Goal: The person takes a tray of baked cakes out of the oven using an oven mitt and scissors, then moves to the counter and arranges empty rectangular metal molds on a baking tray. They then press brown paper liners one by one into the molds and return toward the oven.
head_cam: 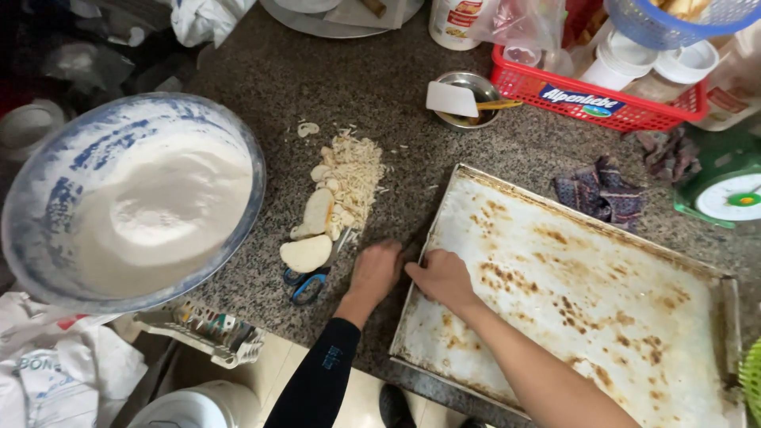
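Pressing paper liner (587, 301) into baking tray (725, 305), right hand (444, 277) flat, left hand (376, 269) open on table (380, 95); next, smoothing needs even pressure.

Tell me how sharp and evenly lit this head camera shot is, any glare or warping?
Head view: soft, even light; faint shadows under both hands; mild glare on the flour bowl; baking tray sharp; frame edges bowed by the wide lens; top left corner dark.

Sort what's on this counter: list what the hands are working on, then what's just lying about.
In hand: left hand and right hand at the lined baking tray edge.

Lying about: flour bowl, dough pieces, scissors, red basket, cloth, green scale.
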